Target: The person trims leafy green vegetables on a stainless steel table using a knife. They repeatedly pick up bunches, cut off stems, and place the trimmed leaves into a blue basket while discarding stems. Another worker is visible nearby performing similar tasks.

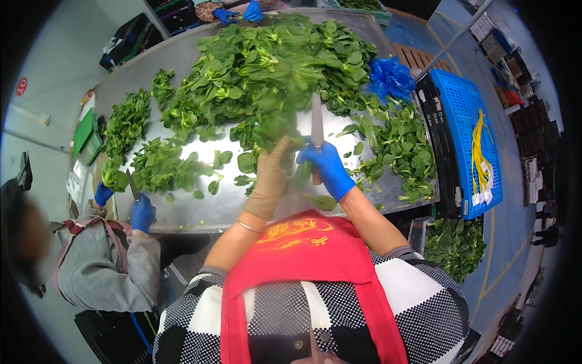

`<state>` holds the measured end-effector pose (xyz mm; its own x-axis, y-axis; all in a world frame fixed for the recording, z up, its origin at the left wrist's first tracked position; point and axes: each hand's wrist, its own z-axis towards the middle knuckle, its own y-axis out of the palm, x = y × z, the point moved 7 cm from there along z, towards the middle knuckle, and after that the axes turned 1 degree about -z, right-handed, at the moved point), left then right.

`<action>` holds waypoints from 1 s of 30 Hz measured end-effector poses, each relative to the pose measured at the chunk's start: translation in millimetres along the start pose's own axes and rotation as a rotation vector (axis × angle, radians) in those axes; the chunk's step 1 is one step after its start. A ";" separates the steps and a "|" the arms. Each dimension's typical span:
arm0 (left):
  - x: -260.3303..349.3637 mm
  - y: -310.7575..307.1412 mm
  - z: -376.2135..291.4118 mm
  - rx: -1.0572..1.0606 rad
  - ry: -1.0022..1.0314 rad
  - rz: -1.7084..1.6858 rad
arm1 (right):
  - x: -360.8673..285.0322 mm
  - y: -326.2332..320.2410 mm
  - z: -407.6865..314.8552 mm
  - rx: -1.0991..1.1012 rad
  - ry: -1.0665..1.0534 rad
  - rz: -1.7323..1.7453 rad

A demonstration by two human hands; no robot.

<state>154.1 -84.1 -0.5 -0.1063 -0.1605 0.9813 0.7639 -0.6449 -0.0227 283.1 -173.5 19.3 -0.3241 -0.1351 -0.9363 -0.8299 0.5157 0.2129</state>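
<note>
My left hand (269,184), in a tan glove, is closed around a leafy green plant (278,125) above the metal table (213,214). Beside it, my right hand (328,169), in a blue glove, grips a knife (317,119) whose blade points away from me. Parts of both hands' fingers are blurred or hidden by leaves. A loose leaf (322,201) appears just below my hands, close to the red apron. Beyond them lies a large heap of leafy greens (254,68). Smaller piles of greens lie at the left (157,164) and right (402,150).
A co-worker (109,264) at the left holds a knife and greens in blue-gloved hands; another person's blue gloves (238,14) show at the far edge. Crumpled blue plastic (392,78) lies right of the heap. A blue crate (464,136) with yellow ties and a bin of greens (456,248) stand right.
</note>
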 end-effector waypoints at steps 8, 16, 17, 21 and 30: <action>25.4 -3.6 -4.5 -0.024 0.234 0.263 | -24.2 -63.7 11.2 0.365 -0.563 -0.749; -13.0 9.6 -4.7 0.152 -0.403 -0.397 | 15.5 -29.3 8.6 0.093 0.042 -0.116; -15.9 9.7 -4.9 0.161 -0.401 -0.482 | 18.4 -29.7 9.1 0.120 0.078 -0.044; -17.0 9.2 2.3 0.181 -0.299 -0.554 | 9.4 -28.2 13.7 0.311 0.044 0.006; -11.3 -83.7 24.0 0.424 -0.305 -1.024 | 4.9 -139.8 120.7 0.356 -0.418 -1.207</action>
<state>106.6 -10.4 -5.1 -0.6868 0.5190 0.5089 0.5669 -0.0556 0.8219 452.3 -144.1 -48.8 0.7448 -0.4266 -0.5131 -0.3120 0.4571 -0.8329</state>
